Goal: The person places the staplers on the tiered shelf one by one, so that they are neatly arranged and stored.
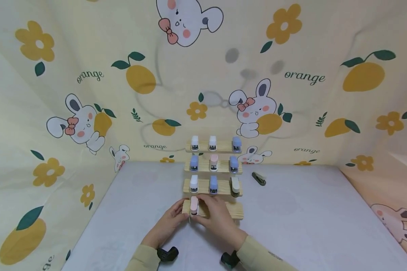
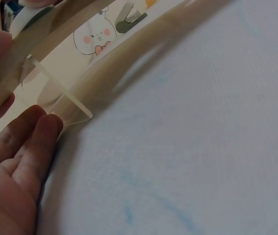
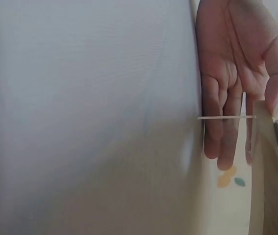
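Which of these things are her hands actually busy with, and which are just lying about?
In hand:
pink stapler, on the bottom shelf of the wooden rack
left hand, at the shelf's left end
right hand, beside the stapler

Lying about:
nine staplers on the upper shelves
dark stapler on the table

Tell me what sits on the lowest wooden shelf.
On the lowest shelf one pink stapler stands at its left end, between the left hand and right hand. The right hand hides the middle.

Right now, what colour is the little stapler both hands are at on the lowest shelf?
Pale pink stapler, seen best in the head view.
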`<state>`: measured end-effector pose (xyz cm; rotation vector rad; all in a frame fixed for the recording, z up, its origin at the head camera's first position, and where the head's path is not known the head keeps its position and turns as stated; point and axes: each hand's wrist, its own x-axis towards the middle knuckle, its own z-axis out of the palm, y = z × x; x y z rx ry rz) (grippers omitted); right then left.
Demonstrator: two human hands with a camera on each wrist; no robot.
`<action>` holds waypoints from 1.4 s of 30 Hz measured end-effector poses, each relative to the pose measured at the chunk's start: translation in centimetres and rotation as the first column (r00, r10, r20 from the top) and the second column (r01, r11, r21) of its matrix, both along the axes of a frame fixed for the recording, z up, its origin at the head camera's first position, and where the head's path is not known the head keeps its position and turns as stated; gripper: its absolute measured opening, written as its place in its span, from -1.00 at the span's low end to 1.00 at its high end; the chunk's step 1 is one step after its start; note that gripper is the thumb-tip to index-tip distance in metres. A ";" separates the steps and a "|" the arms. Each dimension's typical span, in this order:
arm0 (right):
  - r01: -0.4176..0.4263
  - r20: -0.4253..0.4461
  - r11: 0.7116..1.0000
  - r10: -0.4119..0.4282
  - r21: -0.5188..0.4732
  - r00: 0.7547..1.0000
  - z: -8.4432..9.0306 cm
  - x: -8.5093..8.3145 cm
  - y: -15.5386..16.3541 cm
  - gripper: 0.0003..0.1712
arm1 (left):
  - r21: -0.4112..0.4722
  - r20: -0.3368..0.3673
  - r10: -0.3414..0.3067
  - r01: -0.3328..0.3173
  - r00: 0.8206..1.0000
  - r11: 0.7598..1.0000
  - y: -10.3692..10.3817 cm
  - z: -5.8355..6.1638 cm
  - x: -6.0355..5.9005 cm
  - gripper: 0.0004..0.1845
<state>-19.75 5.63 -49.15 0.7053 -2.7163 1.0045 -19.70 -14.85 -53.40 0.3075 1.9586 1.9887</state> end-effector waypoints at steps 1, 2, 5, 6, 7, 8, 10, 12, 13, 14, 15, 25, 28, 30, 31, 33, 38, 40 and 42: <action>0.000 -0.004 1.000 0.000 -0.001 1.000 0.0 0.0 -0.1 -0.29 | 0.004 -0.007 -0.004 0.004 1.000 1.000 0.0 0.0 0.0 -0.35; 0.000 -0.013 1.000 0.000 -0.002 1.000 0.0 -0.1 -0.1 -0.30 | 0.006 -0.013 -0.007 0.007 1.000 1.000 0.0 -0.1 0.0 -0.36; 0.006 -0.035 1.000 -0.006 0.005 0.999 -0.1 -0.1 -0.3 -0.30 | 0.010 -0.008 -0.007 0.007 1.000 1.000 0.0 -0.1 -0.1 -0.37; 0.010 -0.035 1.000 -0.010 0.007 0.999 -0.1 -0.1 -0.3 -0.29 | 0.006 -0.005 -0.004 0.004 1.000 1.000 0.0 -0.1 -0.1 -0.37; 0.017 -0.036 1.000 -0.016 0.012 0.999 -0.2 -0.1 -0.3 -0.29 | 0.003 -0.001 -0.002 0.002 1.000 1.000 0.0 -0.1 -0.1 -0.37; 0.022 -0.034 1.000 -0.021 0.016 0.999 -0.2 -0.1 -0.3 -0.28 | 0.002 0.003 0.000 0.000 1.000 1.000 0.0 0.0 -0.1 -0.36; 0.028 -0.020 0.999 -0.027 0.018 0.999 -0.3 -0.1 -0.3 -0.27 | -0.002 0.010 0.003 -0.003 1.000 1.000 0.0 0.0 -0.1 -0.36; 0.022 -0.005 1.000 -0.022 0.015 1.000 -0.3 0.0 -0.1 -0.25 | -0.005 0.015 0.003 -0.003 1.000 1.000 0.1 0.0 0.0 -0.35; 0.017 0.000 1.000 -0.017 0.015 1.000 -0.3 0.1 0.0 -0.25 | -0.001 0.018 0.001 -0.001 1.000 1.000 0.1 -0.1 -0.1 -0.35; 0.010 0.005 1.000 -0.010 0.014 1.000 -0.3 0.2 0.1 -0.24 | 0.004 0.021 -0.001 0.001 1.000 1.000 0.1 -0.1 -0.1 -0.35; 0.002 0.004 1.000 -0.002 0.015 1.000 -0.3 0.2 0.3 -0.24 | 0.003 0.024 0.000 0.000 1.000 1.000 0.1 -0.2 -0.1 -0.36; -0.049 0.005 0.998 0.049 0.029 0.999 0.5 2.1 5.0 -0.29 | -0.023 0.028 0.024 -0.023 0.999 0.999 0.1 -0.1 0.0 -0.34; -0.054 -0.055 0.999 0.054 0.004 0.997 1.2 2.4 6.4 -0.30 | -0.030 0.031 0.023 -0.022 0.999 0.999 0.1 -0.1 -0.1 -0.34; -0.059 -0.110 0.998 0.057 -0.018 0.992 1.7 2.5 7.4 -0.30 | -0.030 0.033 0.022 -0.022 0.999 0.999 0.1 0.0 -0.1 -0.34; -0.064 -0.138 0.998 0.059 -0.030 0.989 2.0 2.5 7.8 -0.30 | -0.028 0.032 0.022 -0.022 0.999 0.999 0.1 0.0 -0.1 -0.34; -0.065 -0.182 0.997 0.058 -0.033 0.982 2.3 2.5 8.7 -0.30 | -0.025 0.033 0.024 -0.023 0.999 0.999 0.1 0.0 -0.1 -0.34; -0.055 -0.266 0.997 0.036 -0.063 0.963 3.2 1.9 11.0 -0.32 | -0.034 0.047 0.039 -0.037 0.998 0.999 0.2 0.0 -0.1 -0.33; -0.055 -0.304 0.994 0.023 -0.096 0.952 3.5 1.6 11.9 -0.34 | -0.034 0.050 0.040 -0.039 0.998 0.999 0.2 -0.1 -0.1 -0.33; -0.056 -0.340 0.990 0.007 -0.132 0.941 3.7 1.3 12.7 -0.36 | -0.027 0.048 0.037 -0.036 0.998 0.999 0.2 -0.1 -0.1 -0.33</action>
